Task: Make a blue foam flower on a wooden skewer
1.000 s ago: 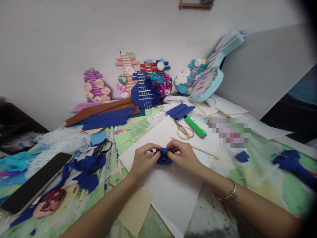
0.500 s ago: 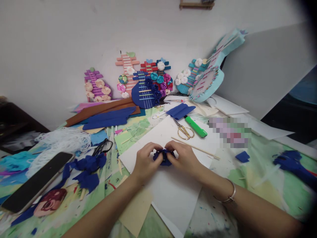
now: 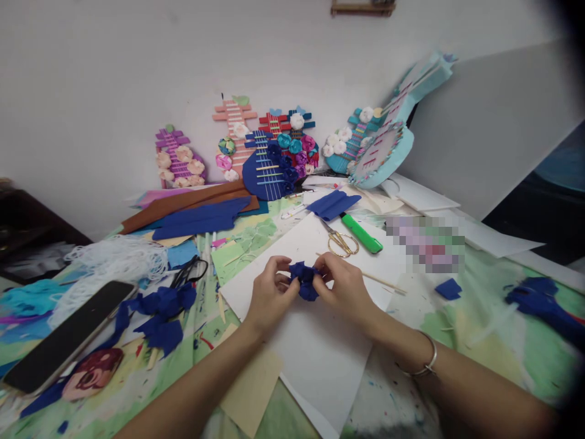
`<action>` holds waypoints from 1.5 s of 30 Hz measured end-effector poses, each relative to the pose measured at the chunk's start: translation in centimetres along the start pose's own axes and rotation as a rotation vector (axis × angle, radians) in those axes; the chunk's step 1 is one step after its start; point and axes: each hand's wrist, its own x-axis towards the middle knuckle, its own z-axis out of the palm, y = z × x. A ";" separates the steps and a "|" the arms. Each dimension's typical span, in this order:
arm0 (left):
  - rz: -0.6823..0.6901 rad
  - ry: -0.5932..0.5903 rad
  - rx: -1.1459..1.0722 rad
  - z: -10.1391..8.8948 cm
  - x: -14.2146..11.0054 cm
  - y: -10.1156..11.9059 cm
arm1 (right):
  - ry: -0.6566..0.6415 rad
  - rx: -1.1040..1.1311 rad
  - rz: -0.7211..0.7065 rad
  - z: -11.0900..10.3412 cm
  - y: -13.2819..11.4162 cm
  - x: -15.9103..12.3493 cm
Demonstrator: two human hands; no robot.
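Observation:
A dark blue crepe paper flower (image 3: 304, 281) is held between my two hands, above a white sheet (image 3: 320, 360). My left hand (image 3: 273, 291) pinches its left side, with the thumb at the front. On the other side, my right hand (image 3: 343, 286) grips the petals between thumb and fingers. Just beyond the hands lie gold-handled scissors (image 3: 342, 243), a green box cutter (image 3: 361, 233) and a thin wooden stick (image 3: 384, 281). A folded piece of blue crepe paper (image 3: 333, 205) touches the scissor tips.
Decorated cardboard instruments, including a blue one (image 3: 262, 167) with paper flowers, lean against the wall. To the left are a phone (image 3: 68, 335), blue paper scraps (image 3: 164, 311) and white shredded strands (image 3: 116, 268). Dark blue material (image 3: 543, 305) lies at the right.
The flower shows more of its ruffled petals now. My fingers have shifted outward to its sides, and my hands are slightly farther apart.

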 end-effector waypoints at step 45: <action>-0.007 -0.275 -0.385 -1.0 0.2 0.1 | -0.126 0.383 0.186 -0.9 -0.9 0.4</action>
